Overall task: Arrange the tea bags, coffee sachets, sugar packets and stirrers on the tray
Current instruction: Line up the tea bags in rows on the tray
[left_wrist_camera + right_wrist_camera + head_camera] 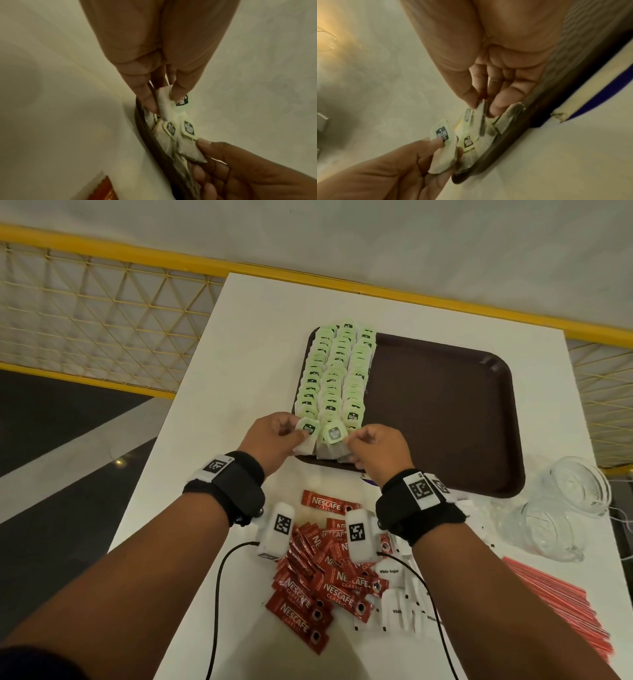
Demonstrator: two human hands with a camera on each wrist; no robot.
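Tea bags [334, 371] with green tags lie in three overlapping rows down the left part of our brown tray [442, 412], reaching its near rim. Our left hand [274, 436] pinches one bag [306, 438] between thumb and fingers at the near left corner of the tray; the left wrist view shows that bag [164, 104] squeezed between thumb and fingertip above the rim. Our right hand [376, 450] pinches a second bag [332, 441] by its edge, just beside the first, at the near end of the middle row. Nearer us on the white table [260, 337], red coffee sachets [322, 583] lie in a loose heap, touching the white sugar packets [400, 601] spread to their right. Red stirrers [565, 607] lie bundled at the table's right edge, near two clear glass jars [561, 511] tipped on their sides. Yellow mesh railing [102, 313] runs behind the table.
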